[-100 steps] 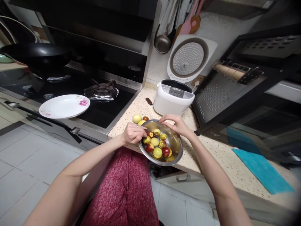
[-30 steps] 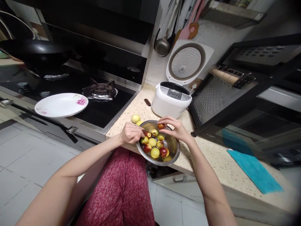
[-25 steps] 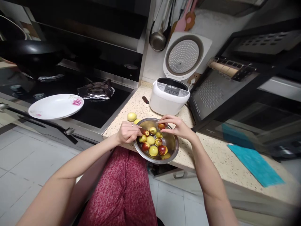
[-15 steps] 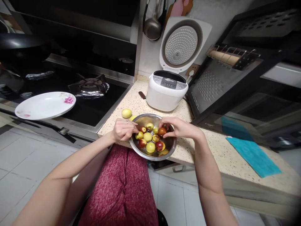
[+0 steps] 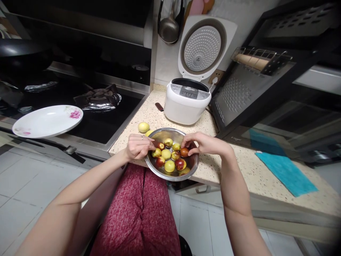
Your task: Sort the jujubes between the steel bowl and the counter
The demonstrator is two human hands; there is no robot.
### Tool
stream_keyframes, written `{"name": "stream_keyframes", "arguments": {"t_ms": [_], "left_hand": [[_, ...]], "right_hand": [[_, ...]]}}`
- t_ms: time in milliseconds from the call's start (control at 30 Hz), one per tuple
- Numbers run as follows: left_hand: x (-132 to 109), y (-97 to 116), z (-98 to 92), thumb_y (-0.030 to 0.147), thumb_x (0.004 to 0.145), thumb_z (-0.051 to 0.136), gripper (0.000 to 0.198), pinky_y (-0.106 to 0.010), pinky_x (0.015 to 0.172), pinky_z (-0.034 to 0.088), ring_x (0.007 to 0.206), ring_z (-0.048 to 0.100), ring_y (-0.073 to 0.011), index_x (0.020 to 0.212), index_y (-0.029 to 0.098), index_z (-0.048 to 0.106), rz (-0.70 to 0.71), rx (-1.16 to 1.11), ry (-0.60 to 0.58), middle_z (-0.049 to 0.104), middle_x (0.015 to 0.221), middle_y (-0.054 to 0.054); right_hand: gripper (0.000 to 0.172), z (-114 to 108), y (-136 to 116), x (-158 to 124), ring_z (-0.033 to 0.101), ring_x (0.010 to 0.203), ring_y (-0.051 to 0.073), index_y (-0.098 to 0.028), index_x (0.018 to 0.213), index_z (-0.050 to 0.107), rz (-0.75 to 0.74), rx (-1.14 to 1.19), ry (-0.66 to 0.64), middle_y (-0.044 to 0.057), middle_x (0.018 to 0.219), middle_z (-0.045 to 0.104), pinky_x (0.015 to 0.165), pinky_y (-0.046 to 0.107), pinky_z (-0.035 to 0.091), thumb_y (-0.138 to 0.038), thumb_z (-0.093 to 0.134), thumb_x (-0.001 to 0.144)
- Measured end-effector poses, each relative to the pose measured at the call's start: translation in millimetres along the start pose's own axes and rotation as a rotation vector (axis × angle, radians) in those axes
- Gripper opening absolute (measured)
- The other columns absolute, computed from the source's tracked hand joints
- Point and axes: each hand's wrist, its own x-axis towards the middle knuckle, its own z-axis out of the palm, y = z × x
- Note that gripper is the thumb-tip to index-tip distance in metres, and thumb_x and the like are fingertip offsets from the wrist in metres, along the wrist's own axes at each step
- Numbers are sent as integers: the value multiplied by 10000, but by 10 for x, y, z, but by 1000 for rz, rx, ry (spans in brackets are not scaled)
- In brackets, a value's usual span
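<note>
Lowered since a moment ago: our right hand [image 5: 205,144], grip pinched on a brown-red jujube [image 5: 184,152], inside the steel bowl [image 5: 193,165], frame centre, on the speckled surface [image 5: 154,113]. Our left hand [image 5: 137,146], grip closed on a dark-red jujube [image 5: 160,145] at the bowl's left rim.

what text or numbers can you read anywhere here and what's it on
Nothing here reads clearly.
Rice cooker control panel: lit digits and button labels, too blurred to read.
Black frame to the right of the cooker: a small pale label on its lower edge, too small to read.
Plate: only a pink flower print, no words.
</note>
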Motion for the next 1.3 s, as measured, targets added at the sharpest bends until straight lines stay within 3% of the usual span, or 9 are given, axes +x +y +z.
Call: {"name": "stream_keyframes", "arguments": {"t_ms": [200,433,567,700,800,1067,1300], "left_hand": [[20,23,6,381,1091,293,556,-299,810,719,706,799,-156,840,261,774,5,40,7,792,711,-1],[108,96,-11,225,1082,338,456,-260,828,684,778,806,-127,939,221,771,145,87,123,812,798,1],[149,128,-27,262,1099,319,508,-261,789,667,877,816,-143,921,208,792,-2,123,209,824,846,-11],[200,129,-80,285,1105,346,465,-341,922,642,1062,789,-195,1023,184,792,-284,75,330,825,1006,-55],[228,118,-117,312,1109,352,447,-372,917,632,1150,745,-223,1054,174,773,-417,36,370,800,1080,-81],[239,114,-102,350,1108,356,451,-415,937,593,1036,713,-219,1005,187,763,-345,123,324,773,989,-78],[269,126,-110,356,1107,350,461,-417,916,574,986,715,-216,938,193,748,-325,138,319,777,951,-69]], "right_hand": [[139,17,4,31,732,917,205,-163,979,780,6,0,-33,70,995,786,837,292,554,-206,804,850],[126,39,28,55,735,908,198,-174,975,786,-14,-33,-19,60,985,791,830,290,556,-185,796,850],[135,39,35,57,728,901,193,-176,971,779,-22,-26,-15,53,979,788,822,285,549,-181,801,838],[125,47,52,60,726,910,202,-187,956,778,-23,-11,-2,49,973,785,827,293,546,-207,798,835],[191,83,31,62,712,891,202,-186,967,758,-16,-24,-2,49,976,774,806,289,535,-239,836,801],[274,257,-217,40,569,720,159,-203,863,583,78,-316,43,-1,847,667,633,274,388,-67,794,754],[254,212,-205,-1,634,890,206,-205,953,648,-25,-289,46,38,1003,686,780,303,476,-38,728,779]]}}
